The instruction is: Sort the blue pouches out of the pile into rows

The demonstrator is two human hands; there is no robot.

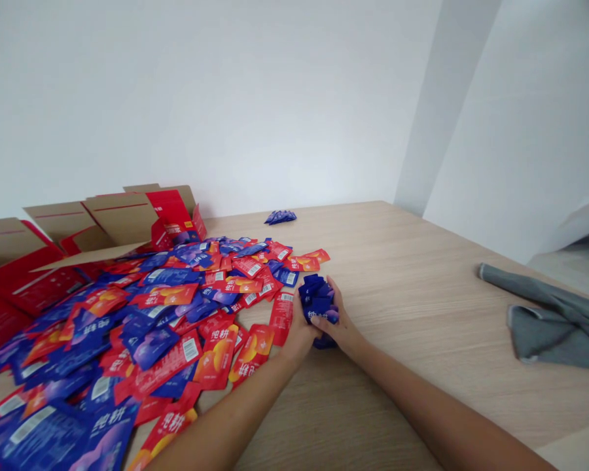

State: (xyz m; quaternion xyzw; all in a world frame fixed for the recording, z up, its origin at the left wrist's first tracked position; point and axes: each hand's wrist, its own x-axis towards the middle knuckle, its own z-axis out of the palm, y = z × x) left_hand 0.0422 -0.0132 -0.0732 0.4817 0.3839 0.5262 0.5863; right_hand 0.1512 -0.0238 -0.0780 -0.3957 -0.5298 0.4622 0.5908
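Observation:
Between my two hands is a bunch of blue snack packets [319, 306], stacked together and held just above or on the table; I cannot tell which. My left hand [302, 330] wraps round the bunch from the left side. From the right, my right hand [342, 324] closes on the same bunch, its thumb across the front. The lower packets are partly hidden by my fingers. Just left of my hands spreads a large heap of loose red packets [216, 356] and blue packets [152, 347], lying flat and overlapping.
Open red cardboard boxes [24, 281] with raised brown flaps stand behind the heap at the left. A small stack of blue packets [281, 216] lies near the table's back edge. Grey cloth [554, 333] lies on the wooden table [422, 314] at the right. A white wall rises behind.

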